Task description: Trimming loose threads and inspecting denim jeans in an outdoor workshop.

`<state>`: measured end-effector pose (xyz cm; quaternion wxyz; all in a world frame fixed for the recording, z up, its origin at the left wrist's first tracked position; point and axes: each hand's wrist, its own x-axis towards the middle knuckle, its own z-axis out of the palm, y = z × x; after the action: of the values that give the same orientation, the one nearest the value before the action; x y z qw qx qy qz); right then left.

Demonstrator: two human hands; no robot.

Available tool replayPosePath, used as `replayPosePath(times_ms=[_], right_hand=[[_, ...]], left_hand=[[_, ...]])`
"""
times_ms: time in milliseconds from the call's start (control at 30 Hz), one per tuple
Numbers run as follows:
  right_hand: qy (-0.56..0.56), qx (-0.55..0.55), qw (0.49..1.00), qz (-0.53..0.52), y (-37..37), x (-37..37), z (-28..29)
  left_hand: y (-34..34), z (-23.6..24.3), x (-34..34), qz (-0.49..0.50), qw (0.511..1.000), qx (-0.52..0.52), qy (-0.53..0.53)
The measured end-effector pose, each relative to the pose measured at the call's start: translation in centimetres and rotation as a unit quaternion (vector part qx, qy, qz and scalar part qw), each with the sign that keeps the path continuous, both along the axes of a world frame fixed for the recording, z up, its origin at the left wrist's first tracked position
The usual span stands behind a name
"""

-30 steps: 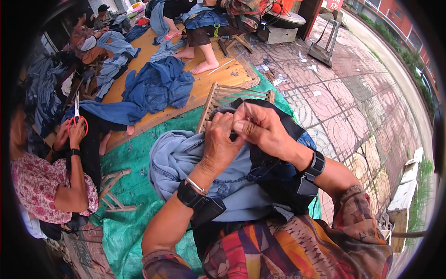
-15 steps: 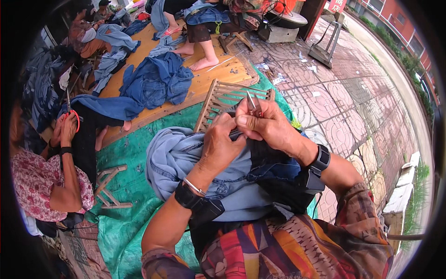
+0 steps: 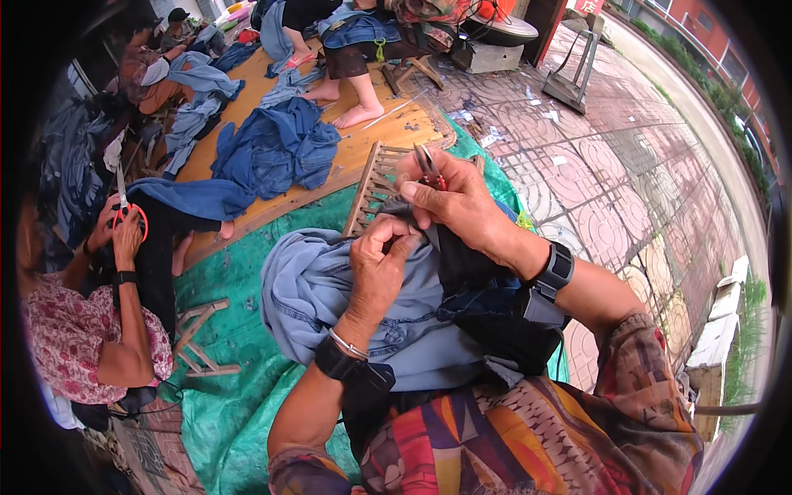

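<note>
Gripping small snips [image 3: 426, 162] with bent fingers, the right hand [image 3: 460, 205] is pointing their blades upward. The left hand [image 3: 376, 260] is resting half-curled beside the dark cloth [image 3: 462, 262]; whether it is pinching this cloth, I cannot tell. The cloth is lying next to light blue denim [image 3: 304, 276], before the person's patterned shirt [image 3: 495, 437].

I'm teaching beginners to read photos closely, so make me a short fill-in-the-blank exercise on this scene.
1. The small snips are held in the person's ____ hand.
2. Of the person's two wrists, the ____ one wears a silvery bangle.
3. A co-worker at the picture's left holds a pair of ____.
4. The ground sheet is coloured ____.

Missing words: right; left; scissors; green.
</note>
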<state>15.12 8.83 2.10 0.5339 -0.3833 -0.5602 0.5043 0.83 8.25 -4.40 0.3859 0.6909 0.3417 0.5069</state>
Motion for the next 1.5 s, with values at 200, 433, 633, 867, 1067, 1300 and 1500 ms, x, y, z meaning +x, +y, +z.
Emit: replayPosePath(times_ms=[200, 433, 633, 867, 1067, 1300, 1500], right_hand=[[-0.272, 0.111, 0.955, -0.042, -0.6, 1.9, -0.3], [-0.205, -0.079, 0.975, -0.029, 1.3, 3.2, -3.3], [-0.138, 0.152, 0.973, -0.105, -2.7, 1.8, 2.0], [-0.458, 0.144, 0.877, 0.030, -4.0, 3.1, 1.1], [-0.513, 0.224, 0.828, 0.032, -4.4, 3.4, 0.2], [-0.563, 0.225, 0.795, -0.023, -3.9, 3.1, -0.6], [-0.590, 0.233, 0.773, -0.027, -3.4, 2.8, -0.8]], left_hand=[[0.2, -0.1, -0.2, 0.018, 1.000, -0.025, 0.000], [-0.2, -0.2, 0.1, 0.016, 0.994, -0.059, -0.093], [-0.1, -0.4, 0.1, -0.015, 0.977, -0.127, -0.169], [0.1, -0.3, 0.6, 0.000, 0.977, -0.146, -0.153], [0.4, -0.6, 0.6, -0.001, 0.980, -0.141, -0.138], [0.5, -0.5, 1.1, 0.001, 0.978, -0.151, -0.140], [0.4, -0.5, 1.1, 0.009, 0.983, -0.144, -0.115]])
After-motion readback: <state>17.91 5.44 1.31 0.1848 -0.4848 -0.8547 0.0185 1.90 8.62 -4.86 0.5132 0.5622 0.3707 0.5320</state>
